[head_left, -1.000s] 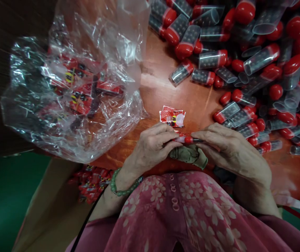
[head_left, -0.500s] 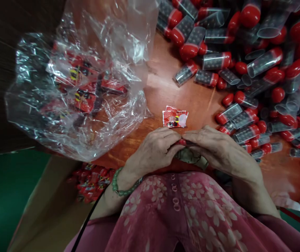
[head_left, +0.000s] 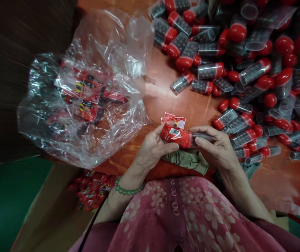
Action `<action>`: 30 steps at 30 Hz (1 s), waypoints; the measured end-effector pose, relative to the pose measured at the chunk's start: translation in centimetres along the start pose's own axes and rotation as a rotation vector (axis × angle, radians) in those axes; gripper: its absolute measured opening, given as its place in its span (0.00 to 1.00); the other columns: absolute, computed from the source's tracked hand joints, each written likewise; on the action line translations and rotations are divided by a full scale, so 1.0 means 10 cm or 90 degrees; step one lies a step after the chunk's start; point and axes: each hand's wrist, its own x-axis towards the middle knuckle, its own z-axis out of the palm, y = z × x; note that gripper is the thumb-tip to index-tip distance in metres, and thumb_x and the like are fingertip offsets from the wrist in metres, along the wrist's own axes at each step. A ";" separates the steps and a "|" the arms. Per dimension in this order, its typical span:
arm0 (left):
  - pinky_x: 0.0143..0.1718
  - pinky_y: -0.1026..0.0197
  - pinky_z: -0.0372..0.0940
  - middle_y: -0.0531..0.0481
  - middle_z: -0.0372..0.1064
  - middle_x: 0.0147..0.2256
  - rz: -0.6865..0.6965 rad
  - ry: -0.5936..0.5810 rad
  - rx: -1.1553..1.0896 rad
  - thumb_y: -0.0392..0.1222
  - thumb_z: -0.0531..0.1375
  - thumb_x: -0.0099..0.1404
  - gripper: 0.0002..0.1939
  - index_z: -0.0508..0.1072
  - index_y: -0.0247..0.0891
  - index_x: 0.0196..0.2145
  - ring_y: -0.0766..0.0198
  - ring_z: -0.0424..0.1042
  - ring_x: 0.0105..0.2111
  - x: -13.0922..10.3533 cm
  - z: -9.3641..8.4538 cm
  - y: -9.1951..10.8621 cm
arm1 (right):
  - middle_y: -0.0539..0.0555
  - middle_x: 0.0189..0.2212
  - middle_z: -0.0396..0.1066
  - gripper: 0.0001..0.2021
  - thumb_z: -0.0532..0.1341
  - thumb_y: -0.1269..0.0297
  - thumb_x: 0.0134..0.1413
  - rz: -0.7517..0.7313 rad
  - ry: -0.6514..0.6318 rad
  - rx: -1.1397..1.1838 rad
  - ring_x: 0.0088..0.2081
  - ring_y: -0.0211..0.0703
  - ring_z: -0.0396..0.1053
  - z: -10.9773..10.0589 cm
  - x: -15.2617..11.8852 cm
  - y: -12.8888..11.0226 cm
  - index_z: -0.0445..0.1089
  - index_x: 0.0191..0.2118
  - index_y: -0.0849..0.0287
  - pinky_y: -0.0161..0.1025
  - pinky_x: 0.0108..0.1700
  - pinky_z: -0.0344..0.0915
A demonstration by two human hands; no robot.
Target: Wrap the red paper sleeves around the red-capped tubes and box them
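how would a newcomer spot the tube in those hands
Find the brown table, then its near edge, where the left hand and right hand hold one tube. Unlike the red-ended tubes piled beyond, it wears a red printed wrapper with a white barcode label.

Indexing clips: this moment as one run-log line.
left hand: holds tube, red printed end | right hand: holds tube, other end | green cloth: on table, near side | red slips: on table, far side

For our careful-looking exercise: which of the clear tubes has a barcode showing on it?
The tube held between both hands: a red printed wrapper with a white barcode patch covers one end. The other tubes, piled loose, show none.
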 end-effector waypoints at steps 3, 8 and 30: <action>0.50 0.55 0.71 0.44 0.80 0.40 0.002 -0.006 -0.068 0.46 0.76 0.45 0.26 0.79 0.37 0.42 0.56 0.79 0.43 0.01 0.10 -0.05 | 0.51 0.43 0.80 0.16 0.68 0.54 0.54 0.020 -0.001 0.030 0.40 0.43 0.78 0.02 0.01 0.06 0.75 0.48 0.53 0.42 0.46 0.75; 0.50 0.51 0.71 0.43 0.80 0.33 -0.010 0.023 -0.084 0.49 0.74 0.49 0.17 0.81 0.34 0.32 0.55 0.80 0.39 0.03 0.21 -0.05 | 0.52 0.45 0.79 0.15 0.67 0.55 0.56 0.004 0.011 0.045 0.41 0.43 0.78 0.10 0.03 0.08 0.75 0.48 0.52 0.42 0.46 0.75; 0.36 0.60 0.71 0.50 0.78 0.27 0.078 0.174 -0.121 0.52 0.75 0.45 0.19 0.78 0.35 0.26 0.65 0.75 0.27 0.16 0.26 -0.06 | 0.59 0.52 0.71 0.19 0.56 0.57 0.64 -0.199 0.088 -0.235 0.51 0.48 0.71 0.39 0.08 0.18 0.64 0.57 0.56 0.48 0.54 0.70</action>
